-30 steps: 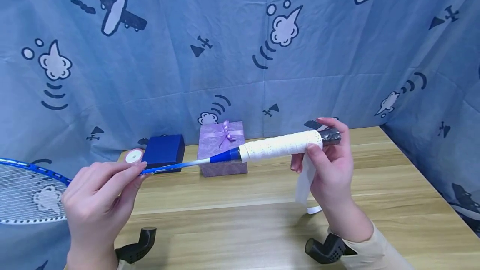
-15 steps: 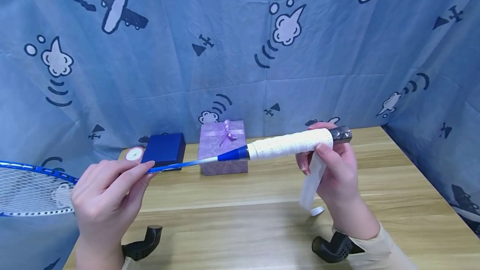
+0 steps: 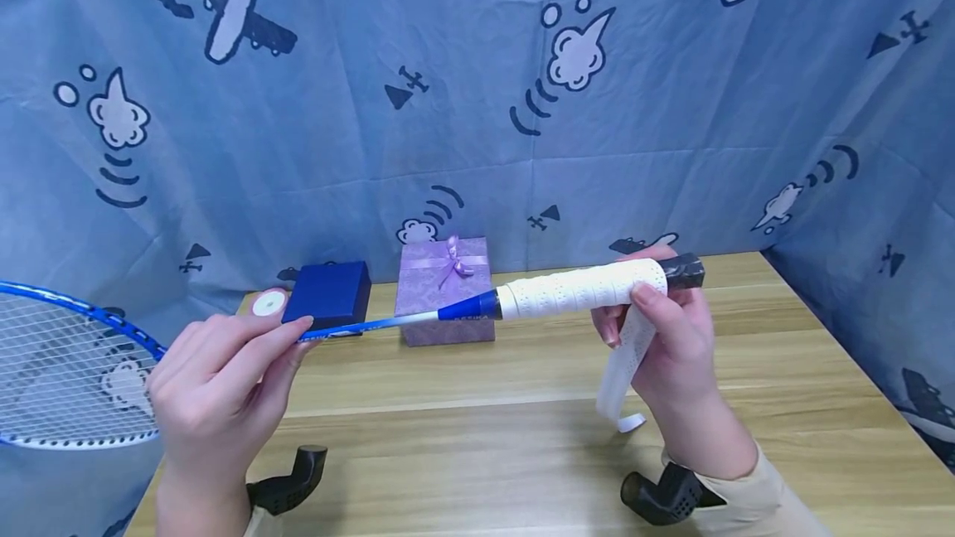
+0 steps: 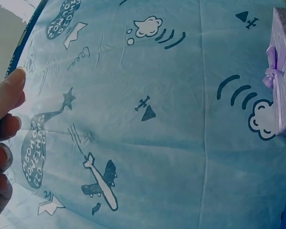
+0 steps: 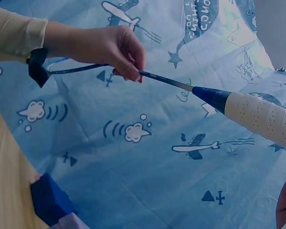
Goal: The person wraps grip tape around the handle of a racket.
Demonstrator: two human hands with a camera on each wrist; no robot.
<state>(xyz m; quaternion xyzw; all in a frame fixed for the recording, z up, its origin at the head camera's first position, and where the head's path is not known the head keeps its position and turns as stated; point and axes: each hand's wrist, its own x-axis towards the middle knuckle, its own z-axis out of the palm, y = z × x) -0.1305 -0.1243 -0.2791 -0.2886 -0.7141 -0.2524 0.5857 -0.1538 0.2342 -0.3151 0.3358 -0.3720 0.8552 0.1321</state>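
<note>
So the badminton racket (image 3: 470,306) is up in the air across the middle of the frame, long axis running left to right and tilting up a bit toward the right. White wrap (image 3: 578,289) covers most of the handle, and the bare black butt end (image 3: 684,271) sticks out just right of it. That's the relation everything hangs on imo: the uncovered bit lies right along the axis from the right thumb, and the loose tape tail (image 3: 625,367) drops down and slightly left from under that thumb. There's a white curl at its bottom, can't tell if it's the same strip.

Right hand (image 3: 675,346) is clearly the nearer one: thumb on the near side at the wrap's edge, fingers round behind and below, pinching handle and tape together. Left hand (image 3: 216,379) is well apart, left of center, thumb and fingers pinched on the thin shaft, with the strung head (image 3: 67,375) off at the left edge.

Behind, on the wooden table (image 3: 462,462): purple gift box (image 3: 418,297), blue box (image 3: 328,292), pink-rimmed roll (image 3: 269,302).
</note>
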